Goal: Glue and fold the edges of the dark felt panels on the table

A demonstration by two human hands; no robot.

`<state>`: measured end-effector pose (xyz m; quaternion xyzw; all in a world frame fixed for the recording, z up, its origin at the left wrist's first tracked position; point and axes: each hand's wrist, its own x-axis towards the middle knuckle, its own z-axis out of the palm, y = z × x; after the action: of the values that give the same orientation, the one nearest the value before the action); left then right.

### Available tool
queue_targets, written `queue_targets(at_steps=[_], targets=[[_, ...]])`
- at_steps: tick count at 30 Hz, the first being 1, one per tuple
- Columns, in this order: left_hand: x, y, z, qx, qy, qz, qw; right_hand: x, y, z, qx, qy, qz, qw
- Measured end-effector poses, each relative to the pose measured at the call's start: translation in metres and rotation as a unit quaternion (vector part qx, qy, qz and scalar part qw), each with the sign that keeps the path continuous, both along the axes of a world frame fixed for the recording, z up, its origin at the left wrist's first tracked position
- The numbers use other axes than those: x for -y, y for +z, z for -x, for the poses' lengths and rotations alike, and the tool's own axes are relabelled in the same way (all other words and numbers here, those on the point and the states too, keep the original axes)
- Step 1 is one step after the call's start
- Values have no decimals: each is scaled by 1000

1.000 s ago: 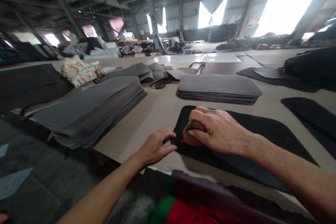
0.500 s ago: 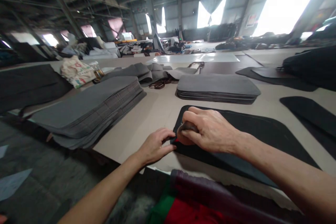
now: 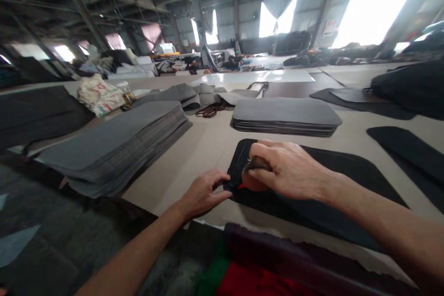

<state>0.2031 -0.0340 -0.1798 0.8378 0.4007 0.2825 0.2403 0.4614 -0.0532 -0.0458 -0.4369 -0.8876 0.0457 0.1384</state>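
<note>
A black rounded-corner sheet (image 3: 350, 173) lies flat on the table in front of me. My right hand (image 3: 287, 169) is closed around a rounded brown tool with a dark top (image 3: 255, 175), pressed against the sheet near its left end. A small spot of red shows beside the tool; its working edge is hidden under my fingers. At the sheet's left edge, my left hand (image 3: 206, 189) has its thumb and fingers apart, the fingertips touching the near-left corner. Faint pale lines run along the bared left end of the sheet.
Behind the sheet stands a stack of grey rounded pieces (image 3: 284, 112). A taller stack of grey sheets (image 3: 118, 132) sits at the left table edge. Scissors (image 3: 207, 111) lie between them. Another dark piece (image 3: 409, 157) is at right, and a purple roll (image 3: 277, 247) runs along the near edge.
My right hand and the brown tool have slid a little to the right, uncovering more of the sheet's left end. My left hand has stayed nearly in place.
</note>
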Motion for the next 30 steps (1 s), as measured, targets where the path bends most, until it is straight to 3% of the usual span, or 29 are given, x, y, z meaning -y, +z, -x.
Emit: queue_targets(at_steps=[10, 22, 30], targets=[[2, 8, -1, -7, -9, 8, 1000, -2, -6, 19, -10, 29, -29, 999], [0, 0, 2, -8, 2, 2, 1000, 8, 2, -29, 21, -33, -2, 999], [-1, 2, 2, -22, 5, -9, 1000, 16, 4, -31, 21, -35, -5, 999]])
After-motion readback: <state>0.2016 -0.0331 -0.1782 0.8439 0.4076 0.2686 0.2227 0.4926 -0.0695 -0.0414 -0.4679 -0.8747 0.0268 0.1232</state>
